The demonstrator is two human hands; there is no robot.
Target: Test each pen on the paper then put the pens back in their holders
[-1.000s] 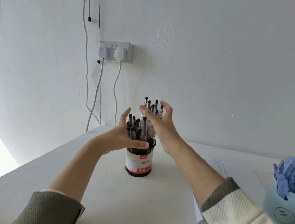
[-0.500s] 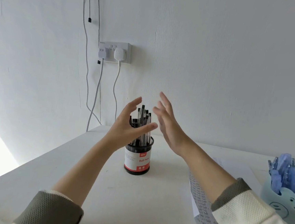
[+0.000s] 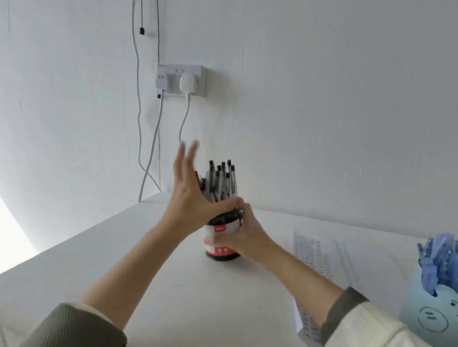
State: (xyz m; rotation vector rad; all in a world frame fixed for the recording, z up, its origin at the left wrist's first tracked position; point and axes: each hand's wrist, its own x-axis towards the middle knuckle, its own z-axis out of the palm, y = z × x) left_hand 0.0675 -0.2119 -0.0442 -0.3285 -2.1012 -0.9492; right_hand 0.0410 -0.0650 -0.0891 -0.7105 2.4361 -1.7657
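Two bare forearms reach forward over a white counter [image 3: 156, 299] toward one black mesh cup [image 3: 219, 251] with a white and red label.

The right grip [image 3: 244, 235] is wrapped round the cup's right side. Its fingertips [image 3: 211, 239] show on the label at the front, so it has firm hold of the cup, which stands upright on the counter.

The left grip [image 3: 192, 195] is wide open just above and left of the right grip. Its fingers are straight, spread and pointing up, blurred at the tips. Its palm lies against the left side of the black pens [image 3: 221, 181] and its thumb reaches across their front, just above the cup's rim. It holds nothing.

The pens stand upright in the cup between the two grips. At least six tops rise clear of the left grip; the full number cannot be told.

To the right of the right grip lies one paper [image 3: 323, 253] covered in rows of small marks, partly under the right forearm. Further right, at the edge of view, stands one pale blue holder [image 3: 431, 318] with a drawn bear face, packed with blue pens [image 3: 447, 261] too blurred to count.

On the wall above the left grip is one socket [image 3: 196, 72] with two plugs, each with a white lead hanging down.
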